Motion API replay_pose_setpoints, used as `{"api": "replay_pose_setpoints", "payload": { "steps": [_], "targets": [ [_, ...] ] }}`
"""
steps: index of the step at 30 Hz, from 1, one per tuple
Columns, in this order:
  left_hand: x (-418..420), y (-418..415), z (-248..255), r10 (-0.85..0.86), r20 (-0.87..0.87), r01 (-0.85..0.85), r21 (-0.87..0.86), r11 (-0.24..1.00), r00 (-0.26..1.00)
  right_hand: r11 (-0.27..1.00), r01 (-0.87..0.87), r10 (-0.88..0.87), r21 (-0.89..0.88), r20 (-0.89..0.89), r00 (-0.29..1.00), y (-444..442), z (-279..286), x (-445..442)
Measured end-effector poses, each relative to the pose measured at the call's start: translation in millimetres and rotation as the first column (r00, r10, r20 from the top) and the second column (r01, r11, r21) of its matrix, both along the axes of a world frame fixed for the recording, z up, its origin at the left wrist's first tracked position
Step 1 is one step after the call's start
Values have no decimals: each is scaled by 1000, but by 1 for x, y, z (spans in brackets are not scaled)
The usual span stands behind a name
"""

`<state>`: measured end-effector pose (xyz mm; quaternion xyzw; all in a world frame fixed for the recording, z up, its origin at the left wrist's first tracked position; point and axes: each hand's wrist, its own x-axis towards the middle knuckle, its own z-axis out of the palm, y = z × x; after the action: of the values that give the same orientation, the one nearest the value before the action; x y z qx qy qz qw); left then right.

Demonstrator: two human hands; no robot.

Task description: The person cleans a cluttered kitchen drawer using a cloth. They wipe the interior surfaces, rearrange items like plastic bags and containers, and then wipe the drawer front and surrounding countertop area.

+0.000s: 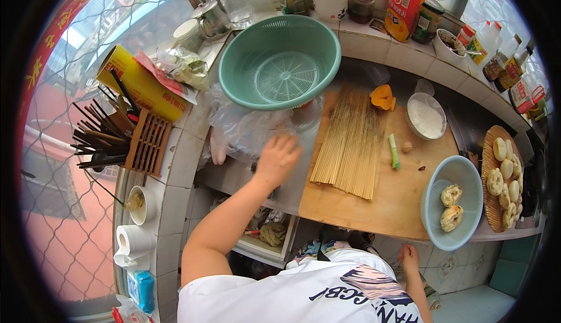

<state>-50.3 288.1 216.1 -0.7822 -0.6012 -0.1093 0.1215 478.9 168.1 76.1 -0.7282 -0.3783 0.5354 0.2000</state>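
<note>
My left hand [279, 158] is stretched over the steel counter [236, 183], fingers a little apart, palm down. Its fingertips are at the edge of crumpled clear plastic bags [245, 126]; whether they touch is unclear. Beyond the bags a large green plastic colander [280, 66] appears empty. To the right, a mat of thin straw-like sticks [350, 147] lies on a wooden board [342, 211]. My right hand [410, 257] hangs low beside the counter's front edge, fingers curled, near a pale blue plastic basket [471, 191] holding two browned rolls [451, 218].
On the board are a pumpkin piece [382, 98], a scallion piece [394, 152] and a bowl of white powder [426, 116]. A woven tray of buns [491, 183] sits at right. An open drawer [282, 246] juts below my left arm. Chopsticks fill a wooden holder [149, 143]. Jars line the ledge.
</note>
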Motion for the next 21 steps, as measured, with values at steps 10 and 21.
{"api": "replay_pose_setpoints", "payload": {
  "steps": [10,21],
  "targets": [
    [-94,37,-62,306,8,-298,-202,933,952,977,-201,203,-67,13,979,20,55,-26],
    [-60,-2,-32,307,-105,-324,-247,913,946,597,-665,645,449,224,731,131,137,-207]
  ]
}}
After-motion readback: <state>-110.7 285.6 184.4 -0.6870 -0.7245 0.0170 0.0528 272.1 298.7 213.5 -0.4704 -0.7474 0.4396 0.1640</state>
